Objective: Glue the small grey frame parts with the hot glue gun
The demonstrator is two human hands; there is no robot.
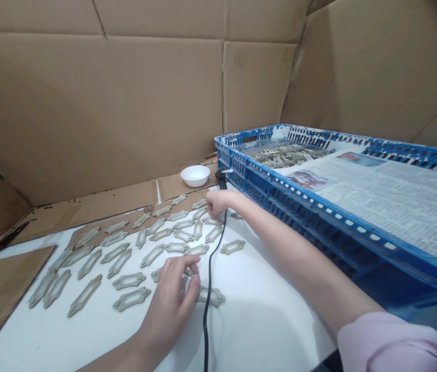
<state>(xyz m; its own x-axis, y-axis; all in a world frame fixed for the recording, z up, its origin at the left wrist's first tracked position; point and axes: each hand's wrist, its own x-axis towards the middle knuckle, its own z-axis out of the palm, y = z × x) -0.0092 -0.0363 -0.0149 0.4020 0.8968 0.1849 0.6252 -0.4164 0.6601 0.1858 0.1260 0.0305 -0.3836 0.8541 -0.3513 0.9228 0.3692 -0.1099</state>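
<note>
Many greyish-green metal label-holder frames, long with a rectangular opening and pointed ends, lie spread over the white board. My left hand is low over the board, palm down, its fingers bent and the thumb apart. Parts of frames show beside and beneath its fingertips, and another frame lies just right of the thumb. Farther back, my right hand is closed with its fingers curled down among the rear frames, beside a black cable. Whatever its fingertips pinch is hidden.
A white bowl stands at the back. To the right, a large blue plastic crate holds newspaper and a pile of small metal pieces. Cardboard walls enclose the back and sides. A cardboard sheet lies at left.
</note>
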